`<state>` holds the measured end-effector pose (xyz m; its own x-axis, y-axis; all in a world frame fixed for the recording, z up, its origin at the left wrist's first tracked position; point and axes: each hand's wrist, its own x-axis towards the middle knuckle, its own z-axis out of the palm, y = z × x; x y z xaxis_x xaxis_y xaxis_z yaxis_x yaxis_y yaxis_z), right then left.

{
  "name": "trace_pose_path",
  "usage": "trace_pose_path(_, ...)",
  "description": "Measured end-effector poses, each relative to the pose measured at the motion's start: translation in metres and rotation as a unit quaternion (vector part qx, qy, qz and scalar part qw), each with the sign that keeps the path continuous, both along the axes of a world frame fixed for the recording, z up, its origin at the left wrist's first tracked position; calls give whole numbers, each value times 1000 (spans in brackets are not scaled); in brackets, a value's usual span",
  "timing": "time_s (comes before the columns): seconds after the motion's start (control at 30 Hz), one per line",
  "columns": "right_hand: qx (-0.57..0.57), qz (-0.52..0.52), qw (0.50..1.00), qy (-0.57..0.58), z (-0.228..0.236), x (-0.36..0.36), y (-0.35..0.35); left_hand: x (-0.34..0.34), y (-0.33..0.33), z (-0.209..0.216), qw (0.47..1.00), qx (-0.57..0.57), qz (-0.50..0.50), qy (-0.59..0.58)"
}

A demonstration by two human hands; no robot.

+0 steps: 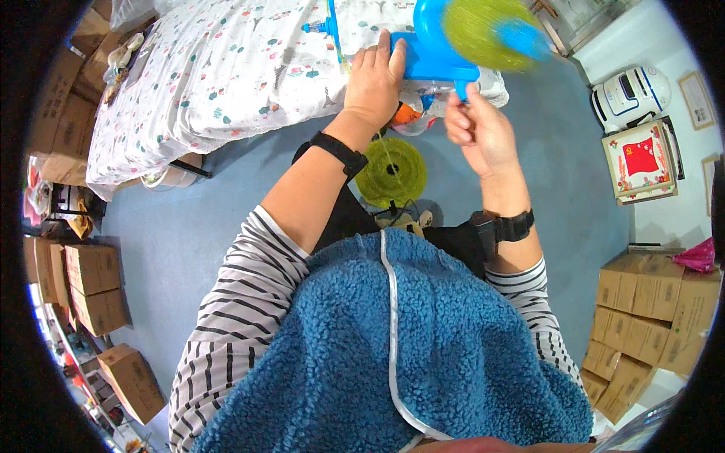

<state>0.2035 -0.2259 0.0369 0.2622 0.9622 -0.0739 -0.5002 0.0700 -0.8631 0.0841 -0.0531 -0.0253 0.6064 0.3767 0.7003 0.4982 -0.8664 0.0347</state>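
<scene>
Working at the bench [226, 68] with its patterned white cloth, you have the blue winder [434, 62] at its right end. The body looks like hard plastic, so probably it is light, stiff and a little slippery, and it may shift if nothing holds it. The yellow-green reel [483, 34] on it is blurred, which suggests turning; better take no hold there. A yellow-green coil [370, 170] is lower down, beyond your knees. Your left hand [375, 81] rests on the winder's left end, a good place for steadying; whether its grip closes around the edge, I cannot tell. Your right hand [481, 132] pinches the small blue handle [461, 89]; a relaxed hold there should be enough.
</scene>
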Motion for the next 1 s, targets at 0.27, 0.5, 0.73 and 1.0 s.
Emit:
trace_pose_path(0.27, -97, 28, 994, -52, -46, -20, 12, -2, -3, 7, 999, -20, 11, 33)
trace_pose_path(0.5, -155, -28, 987, -1, -77, 9, -7, -25, -12, 41, 975, -182, -111, -60)
trace_pose_path(0.73, -144, -46, 988, -7, -81, 24, -16, -105, 51, 50, 763, -506, -147, -374)
trace_pose_path(1.0, -228, -31, 968, -97, -72, 32, -17, -77, 94, 29, 306, -704, -164, -620)
